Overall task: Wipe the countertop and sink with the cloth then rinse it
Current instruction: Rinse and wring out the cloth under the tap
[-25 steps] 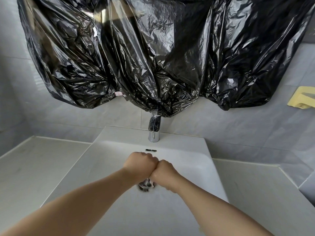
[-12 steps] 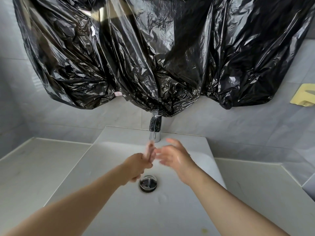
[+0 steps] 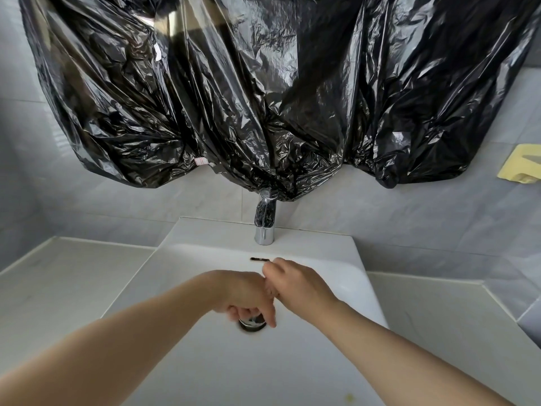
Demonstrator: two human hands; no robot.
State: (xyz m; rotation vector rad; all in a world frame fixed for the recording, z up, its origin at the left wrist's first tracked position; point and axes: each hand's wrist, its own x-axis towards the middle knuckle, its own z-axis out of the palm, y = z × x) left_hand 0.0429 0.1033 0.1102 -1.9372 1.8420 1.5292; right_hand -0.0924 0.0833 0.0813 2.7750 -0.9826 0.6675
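White sink (image 3: pixel 181 288) set into a pale countertop (image 3: pixel 73 282), viewed from above, with both bare hands over the basin. Here the left hand (image 3: pixel 246 294) hangs above the drain (image 3: pixel 253 325). Its fingers (image 3: pixel 270 317) point down, loosely bent and holding nothing, and cover the drain's upper edge. Beside it the right hand (image 3: pixel 295 282) lies against the left hand's knuckles with fingers bent; whether they clasp that hand cannot be told. Half a second earlier both hands were raised toward the faucet (image 3: pixel 265 230) with fingers spread and the drain fully exposed; now they sit lower and touch. The cloth is possibly the yellow item (image 3: pixel 521 168) on the wall at the right edge, well apart from both hands. Black plastic sheeting (image 3: pixel 263 98) hangs behind the faucet, unchanged.
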